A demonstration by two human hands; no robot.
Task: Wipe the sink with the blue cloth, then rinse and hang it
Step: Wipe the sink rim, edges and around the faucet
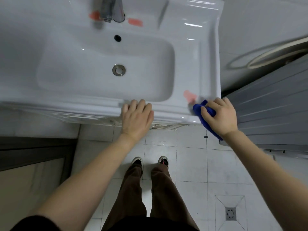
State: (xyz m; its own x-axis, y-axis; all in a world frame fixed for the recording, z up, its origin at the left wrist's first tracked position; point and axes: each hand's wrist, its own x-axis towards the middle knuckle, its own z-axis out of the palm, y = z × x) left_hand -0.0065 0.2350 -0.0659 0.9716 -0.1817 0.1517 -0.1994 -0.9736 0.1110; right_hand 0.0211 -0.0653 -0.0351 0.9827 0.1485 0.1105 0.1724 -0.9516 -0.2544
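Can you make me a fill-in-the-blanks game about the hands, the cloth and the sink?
1. The right hand holds a cloth that is ____ in colour.
2. The left hand lies flat on the sink's front ____.
3. The cloth is at the sink's front ____ corner, next to a pink smear.
4. The metal drain in the basin has ____ water around it.

Missing words: blue; edge; right; no

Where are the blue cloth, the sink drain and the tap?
blue cloth (198, 108): head view, the bunched part beside the fingers.
sink drain (118, 70): head view, its metal ring.
tap (113, 9): head view, its blurred metal body.
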